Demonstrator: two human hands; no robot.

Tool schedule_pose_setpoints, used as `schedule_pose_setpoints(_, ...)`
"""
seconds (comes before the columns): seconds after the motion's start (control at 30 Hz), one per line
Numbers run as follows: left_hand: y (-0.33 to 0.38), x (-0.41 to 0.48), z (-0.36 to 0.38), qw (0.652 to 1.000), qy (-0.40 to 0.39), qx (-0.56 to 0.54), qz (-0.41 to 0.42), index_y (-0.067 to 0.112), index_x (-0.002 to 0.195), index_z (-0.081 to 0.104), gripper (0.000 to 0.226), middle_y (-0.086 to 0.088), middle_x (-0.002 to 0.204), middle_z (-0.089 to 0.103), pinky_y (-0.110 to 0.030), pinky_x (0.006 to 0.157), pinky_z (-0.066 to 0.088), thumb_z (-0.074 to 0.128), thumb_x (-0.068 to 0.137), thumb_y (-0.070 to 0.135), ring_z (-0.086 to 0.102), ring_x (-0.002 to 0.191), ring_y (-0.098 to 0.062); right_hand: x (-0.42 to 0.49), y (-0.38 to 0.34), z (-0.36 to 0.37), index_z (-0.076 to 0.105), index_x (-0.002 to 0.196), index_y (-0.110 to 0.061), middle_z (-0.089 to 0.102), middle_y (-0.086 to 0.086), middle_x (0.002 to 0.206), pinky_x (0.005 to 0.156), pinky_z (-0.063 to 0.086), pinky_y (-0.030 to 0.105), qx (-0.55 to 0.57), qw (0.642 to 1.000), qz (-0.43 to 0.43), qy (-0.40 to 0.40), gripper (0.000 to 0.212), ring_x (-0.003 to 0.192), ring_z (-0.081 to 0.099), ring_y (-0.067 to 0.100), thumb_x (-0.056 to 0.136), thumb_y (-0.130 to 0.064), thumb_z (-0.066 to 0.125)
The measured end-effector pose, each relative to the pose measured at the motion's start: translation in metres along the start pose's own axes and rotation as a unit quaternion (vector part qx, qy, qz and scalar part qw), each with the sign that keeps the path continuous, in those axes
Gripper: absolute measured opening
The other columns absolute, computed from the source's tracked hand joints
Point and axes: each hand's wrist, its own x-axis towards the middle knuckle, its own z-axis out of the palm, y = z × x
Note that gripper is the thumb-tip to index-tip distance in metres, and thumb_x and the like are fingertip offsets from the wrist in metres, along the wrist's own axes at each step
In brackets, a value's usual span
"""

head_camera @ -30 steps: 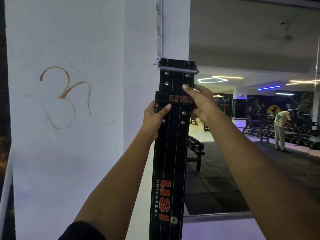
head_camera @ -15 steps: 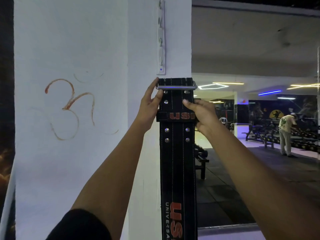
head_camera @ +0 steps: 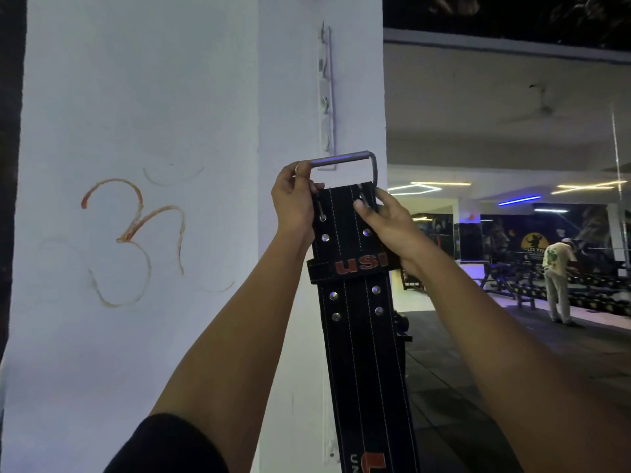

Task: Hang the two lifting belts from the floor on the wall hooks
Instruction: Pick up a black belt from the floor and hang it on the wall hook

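Note:
A black leather lifting belt point(head_camera: 358, 336) with red USI lettering hangs down in front of a white pillar. Its metal buckle frame point(head_camera: 345, 159) is swung up above the belt's top edge. My left hand point(head_camera: 293, 203) pinches the buckle's left end. My right hand point(head_camera: 386, 223) grips the belt's upper right side, thumb on the front. A white strip of wall hooks point(head_camera: 325, 97) runs up the pillar's side face; the buckle bar lies level with the strip's bottom end. Only one belt is in view.
The white pillar point(head_camera: 136, 114) carries an orange painted symbol point(head_camera: 133, 233). To the right a mirror or opening shows the gym floor, dumbbell racks point(head_camera: 580, 288), a bench and a person in a white shirt point(head_camera: 558, 281) standing far off.
The buckle frame has flipped up from flat against the belt top to standing above it. My left hand shifted onto the buckle's end, and both hands with the belt rose closer to the hook strip.

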Motion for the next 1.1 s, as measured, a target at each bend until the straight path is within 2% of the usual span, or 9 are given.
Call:
schedule_pose_setpoints(0.13, 0.001, 0.021, 0.004, 1.000, 0.000, 0.011, 0.004, 0.024, 0.082, 0.059, 0.014, 0.002, 0.050, 0.041, -0.028, 0.069, 0.048, 0.052, 0.094, 0.023, 0.056, 0.057, -0.011, 0.022, -0.011, -0.003, 0.059, 0.114, -0.025, 0.064, -0.003, 0.112, 0.076, 0.051, 0.033, 0.130, 0.991, -0.014, -0.019, 0.032, 0.103, 0.058, 0.015, 0.090, -0.006, 0.050)
schedule_pose_setpoints(0.2, 0.001, 0.031, 0.009, 1.000, -0.006, 0.028, 0.009, 0.022, 0.084, 0.059, 0.012, 0.002, 0.050, 0.042, -0.027, 0.067, 0.048, 0.052, 0.093, 0.023, 0.056, 0.056, -0.011, 0.038, -0.019, -0.001, 0.060, 0.112, -0.024, 0.063, -0.005, 0.102, 0.072, 0.049, 0.032, 0.189, 0.982, -0.011, 0.009, 0.023, 0.097, 0.057, 0.015, 0.094, -0.018, 0.049)
schedule_pose_setpoints(0.3, -0.005, 0.047, 0.017, 0.998, -0.010, 0.057, 0.024, 0.021, 0.086, 0.059, 0.011, 0.000, 0.054, 0.042, -0.029, 0.073, 0.048, 0.052, 0.093, 0.026, 0.057, 0.059, -0.012, 0.071, -0.024, 0.007, 0.059, 0.119, -0.017, 0.068, -0.002, 0.099, 0.089, 0.049, 0.037, 0.174, 0.981, -0.029, 0.084, 0.034, 0.104, 0.060, 0.019, 0.094, -0.038, 0.048)
schedule_pose_setpoints(0.47, -0.011, 0.092, 0.028, 0.995, 0.008, 0.090, 0.031, 0.013, 0.094, 0.060, 0.017, 0.000, 0.059, 0.044, -0.030, 0.065, 0.047, 0.053, 0.093, 0.028, 0.058, 0.062, -0.014, 0.124, -0.030, 0.014, 0.060, 0.117, -0.012, 0.067, 0.000, 0.081, 0.056, 0.051, 0.026, 0.191, 0.976, -0.023, 0.105, 0.029, 0.065, 0.059, 0.016, 0.095, -0.030, 0.050)
schedule_pose_setpoints(0.67, -0.030, 0.132, 0.041, 0.989, 0.049, 0.127, 0.054, 0.004, 0.107, 0.062, 0.033, -0.007, 0.088, 0.057, -0.036, 0.068, 0.052, 0.054, 0.092, 0.032, 0.059, 0.062, -0.016, 0.173, -0.024, 0.020, 0.066, 0.097, -0.015, 0.065, 0.001, 0.069, 0.095, 0.050, 0.041, 0.205, 0.970, -0.003, 0.135, 0.015, 0.084, 0.057, 0.022, 0.091, -0.026, 0.057)
schedule_pose_setpoints(0.77, -0.043, 0.140, 0.039, 0.986, 0.073, 0.137, 0.057, 0.004, 0.101, 0.065, 0.032, -0.007, 0.078, 0.058, -0.043, 0.079, 0.053, 0.057, 0.090, 0.033, 0.057, 0.067, -0.022, 0.185, -0.012, 0.021, 0.065, 0.080, -0.018, 0.065, 0.001, 0.068, 0.100, 0.049, 0.045, 0.210, 0.967, 0.008, 0.146, 0.011, 0.087, 0.060, 0.022, 0.088, -0.025, 0.061)
schedule_pose_setpoints(0.87, -0.051, 0.139, 0.036, 0.984, 0.081, 0.153, 0.049, 0.008, 0.090, 0.063, 0.024, -0.006, 0.064, 0.056, -0.040, 0.076, 0.053, 0.057, 0.090, 0.031, 0.053, 0.059, -0.021, 0.187, -0.001, 0.023, 0.066, 0.075, -0.017, 0.065, -0.001, 0.068, 0.096, 0.052, 0.041, 0.205, 0.965, 0.023, 0.160, 0.014, 0.084, 0.061, 0.020, 0.086, -0.024, 0.063)
schedule_pose_setpoints(0.97, -0.050, 0.130, 0.031, 0.983, 0.092, 0.152, 0.043, 0.011, 0.088, 0.061, 0.016, -0.006, 0.064, 0.058, -0.040, 0.077, 0.054, 0.062, 0.088, 0.027, 0.054, 0.055, -0.018, 0.177, 0.004, 0.023, 0.070, 0.087, -0.013, 0.063, -0.001, 0.069, 0.083, 0.055, 0.036, 0.207, 0.963, 0.025, 0.170, 0.010, 0.079, 0.060, 0.020, 0.085, -0.022, 0.065)
schedule_pose_setpoints(1.1, -0.052, 0.112, 0.013, 0.985, 0.055, 0.161, 0.000, 0.005, 0.101, 0.066, 0.030, -0.012, 0.099, 0.069, -0.042, 0.088, 0.054, 0.068, 0.083, 0.028, 0.067, 0.086, -0.026, 0.151, 0.010, 0.019, 0.063, 0.071, -0.013, 0.060, 0.006, 0.065, 0.044, 0.048, 0.031, 0.233, 0.959, 0.067, 0.148, 0.013, 0.050, 0.053, 0.023, 0.084, -0.013, 0.067)
